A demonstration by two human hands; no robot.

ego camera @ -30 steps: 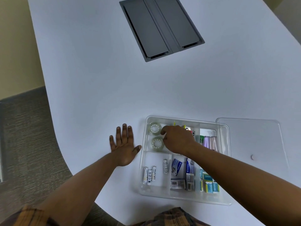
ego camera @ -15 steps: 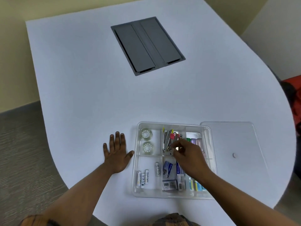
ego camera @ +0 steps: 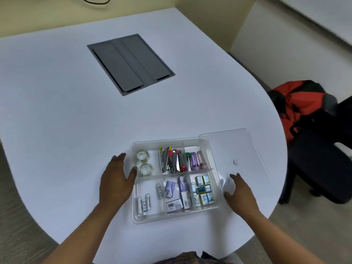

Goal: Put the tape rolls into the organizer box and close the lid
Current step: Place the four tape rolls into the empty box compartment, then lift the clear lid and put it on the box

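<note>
Tape rolls [ego camera: 143, 162] are lying in the organizer box [ego camera: 217, 184]; the lid [ego camera: 245, 149], resting alongside on the surface [ego camera: 76, 130], is being approached by the open right hand [ego camera: 240, 195], left hand [ego camera: 116, 180] spread empty.

Open white table [ego camera: 76, 121]: wide clear surface ahead and left of the organizer box [ego camera: 174, 219]. Grey hatch [ego camera: 131, 63] sits flush, well beyond. Obstacles: left hand [ego camera: 116, 180] against the box's left wall; lid [ego camera: 234, 149] flat beside its right; right hand [ego camera: 238, 193] there.
</note>
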